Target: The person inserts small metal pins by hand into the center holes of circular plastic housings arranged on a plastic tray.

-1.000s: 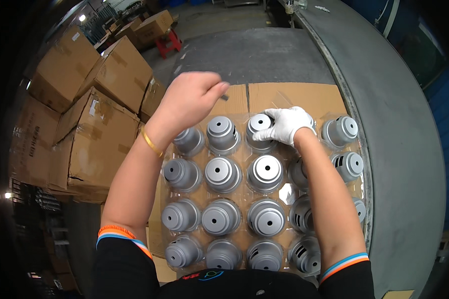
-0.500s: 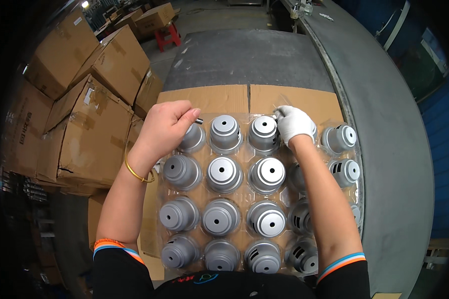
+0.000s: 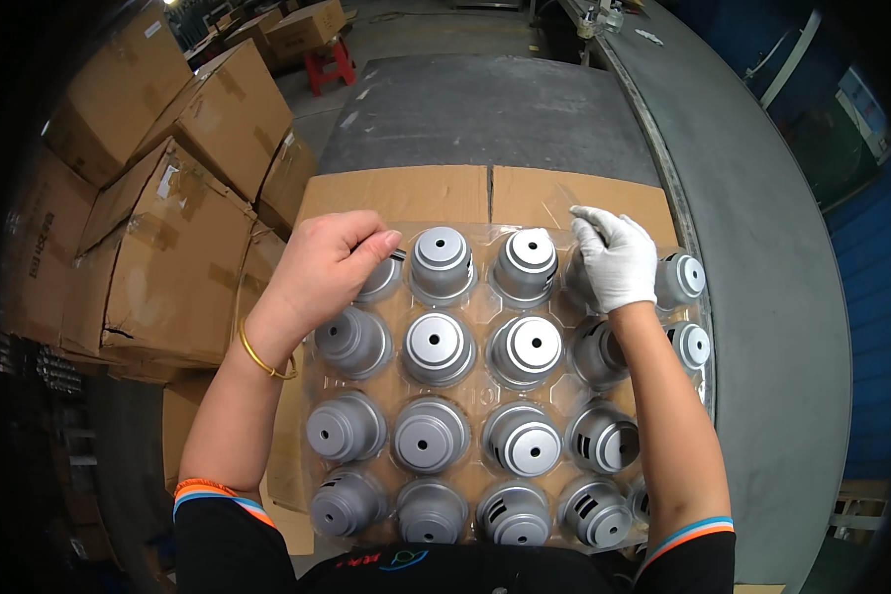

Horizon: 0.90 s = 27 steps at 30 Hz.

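Note:
Rows of grey, stepped metal cups, each with a hole in its top, sit in a clear plastic tray. My bare left hand is closed around a small dark rod-like piece, whose tip pokes out by the thumb above a far-left cup. Most of that piece is hidden in my fist. My right hand, in a white glove, hovers over the far row with fingers apart and nothing visible in them. It partly covers a cup there. Left of the glove stands another far-row cup.
Cardboard lies under the tray on a dark table. Large cartons are stacked at the left, with a red stool behind them. A long grey counter runs along the right side.
My gloved right hand has moved right, away from the far-row cup it was beside, and its fingers have spread. My left hand stays near the far-left cup, still gripping the piece.

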Each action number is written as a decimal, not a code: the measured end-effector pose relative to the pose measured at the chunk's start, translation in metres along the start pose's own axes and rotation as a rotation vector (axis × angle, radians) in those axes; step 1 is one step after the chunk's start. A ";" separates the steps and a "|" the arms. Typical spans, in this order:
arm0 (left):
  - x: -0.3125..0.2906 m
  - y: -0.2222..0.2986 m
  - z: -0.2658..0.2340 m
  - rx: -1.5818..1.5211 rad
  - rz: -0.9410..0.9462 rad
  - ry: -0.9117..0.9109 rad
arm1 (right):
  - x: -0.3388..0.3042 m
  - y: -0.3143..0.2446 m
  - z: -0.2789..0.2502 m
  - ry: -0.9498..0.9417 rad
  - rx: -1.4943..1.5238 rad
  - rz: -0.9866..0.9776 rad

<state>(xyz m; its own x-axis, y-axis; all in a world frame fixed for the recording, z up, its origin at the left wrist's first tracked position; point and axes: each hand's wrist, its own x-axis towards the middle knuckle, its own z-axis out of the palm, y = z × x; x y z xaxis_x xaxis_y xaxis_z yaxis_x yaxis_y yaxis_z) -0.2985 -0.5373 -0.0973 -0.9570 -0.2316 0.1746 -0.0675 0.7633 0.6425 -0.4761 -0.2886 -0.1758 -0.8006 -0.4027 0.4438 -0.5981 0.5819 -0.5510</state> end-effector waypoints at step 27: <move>0.077 0.025 0.101 -0.186 -0.028 -0.149 | -0.005 -0.002 0.009 -0.344 -0.249 -0.186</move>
<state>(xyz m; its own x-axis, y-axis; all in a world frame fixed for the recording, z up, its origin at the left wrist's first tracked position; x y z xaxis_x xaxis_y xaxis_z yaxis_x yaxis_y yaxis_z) -0.4024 -0.4752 -0.1431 -0.9874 -0.1494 0.0517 -0.0548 0.6301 0.7746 -0.4713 -0.2945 -0.1834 -0.6711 -0.7030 0.2356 -0.7396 0.6126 -0.2788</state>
